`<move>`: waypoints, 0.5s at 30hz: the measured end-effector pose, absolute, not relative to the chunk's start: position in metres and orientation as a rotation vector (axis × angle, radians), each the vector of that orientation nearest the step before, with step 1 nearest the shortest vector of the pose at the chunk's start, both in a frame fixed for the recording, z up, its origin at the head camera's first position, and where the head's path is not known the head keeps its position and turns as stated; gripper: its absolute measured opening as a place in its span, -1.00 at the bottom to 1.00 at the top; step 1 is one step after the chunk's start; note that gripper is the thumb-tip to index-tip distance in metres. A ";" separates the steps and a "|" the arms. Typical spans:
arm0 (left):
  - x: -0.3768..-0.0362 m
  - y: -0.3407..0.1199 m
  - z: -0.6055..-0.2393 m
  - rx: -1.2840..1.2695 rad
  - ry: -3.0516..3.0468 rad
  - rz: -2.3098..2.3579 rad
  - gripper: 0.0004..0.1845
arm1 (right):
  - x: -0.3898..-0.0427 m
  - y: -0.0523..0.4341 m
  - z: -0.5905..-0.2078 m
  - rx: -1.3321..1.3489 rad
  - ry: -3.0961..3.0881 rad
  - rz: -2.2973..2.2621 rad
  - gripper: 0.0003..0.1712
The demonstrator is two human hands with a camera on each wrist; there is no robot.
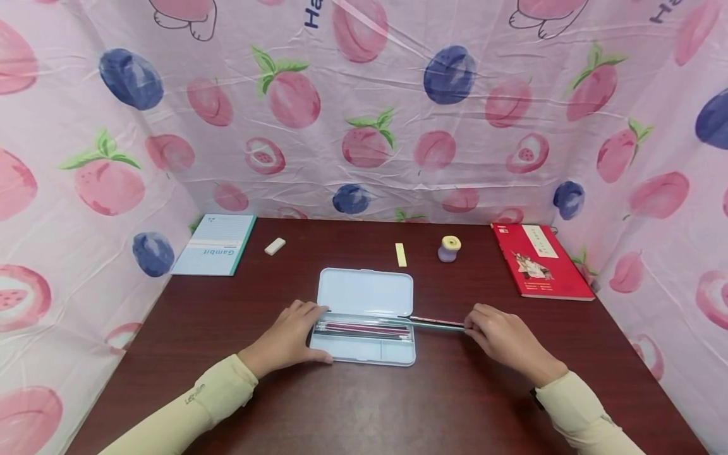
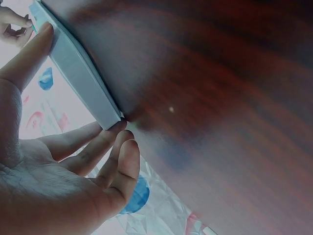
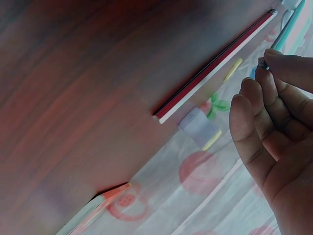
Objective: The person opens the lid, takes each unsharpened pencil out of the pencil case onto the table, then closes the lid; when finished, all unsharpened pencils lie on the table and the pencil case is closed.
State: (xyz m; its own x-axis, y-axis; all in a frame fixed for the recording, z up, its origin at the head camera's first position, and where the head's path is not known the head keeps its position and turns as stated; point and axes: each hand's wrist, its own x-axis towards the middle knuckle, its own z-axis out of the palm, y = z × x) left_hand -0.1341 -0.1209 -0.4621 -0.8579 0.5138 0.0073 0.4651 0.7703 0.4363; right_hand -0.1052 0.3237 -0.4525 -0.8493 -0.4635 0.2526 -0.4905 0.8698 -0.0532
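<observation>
eraser [image 1: 275, 246], sticky strip [image 1: 400, 254], red book [image 1: 540, 261] lay behind on table [image 1: 455, 404], left hand [image 1: 287, 338] fingers [image 2: 105, 147] relaxed, steadied open pencil case [image 1: 364, 325], right hand [image 1: 503, 338] fingers [image 3: 274, 66] pinched teal pencil [image 1: 438, 323] at case's right edge

Quick count of what's on the desk [image 1: 455, 404]: one pencil case [image 1: 364, 316], lid open. Inside it a few pens [image 1: 364, 328], looks like three or four lying side by side, too tightly packed to be sure. One more pen [image 1: 438, 323] sticks out over the case's right edge. Two books: one blue notebook [image 1: 216, 245] back left, one red book [image 1: 540, 260] back right. One white eraser [image 1: 275, 246]. One yellow strip [image 1: 400, 254], can't tell what it is. One small purple pot [image 1: 449, 249] with a yellow top. Two hands: left [image 1: 290, 338] and right [image 1: 503, 338].
</observation>
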 end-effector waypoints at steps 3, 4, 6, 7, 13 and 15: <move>-0.134 -0.121 -0.462 0.785 2.849 0.659 0.04 | -0.103 0.328 -0.451 0.720 -2.807 0.177 -0.67; -0.134 -0.121 -0.462 0.783 2.849 0.660 0.04 | -0.102 0.329 -0.451 0.718 -2.804 0.181 -0.67; -0.134 -0.120 -0.462 0.779 2.850 0.659 0.04 | -0.100 0.331 -0.451 0.719 -2.792 0.187 -0.67; -0.134 -0.120 -0.462 0.778 2.850 0.658 0.04 | -0.100 0.333 -0.451 0.721 -2.785 0.190 -0.67; -0.134 -0.121 -0.461 0.782 2.847 0.653 0.04 | -0.096 0.342 -0.455 0.739 -2.744 0.196 -0.65; -0.133 -0.121 -0.461 0.787 2.847 0.655 0.04 | -0.095 0.345 -0.455 0.741 -2.736 0.200 -0.63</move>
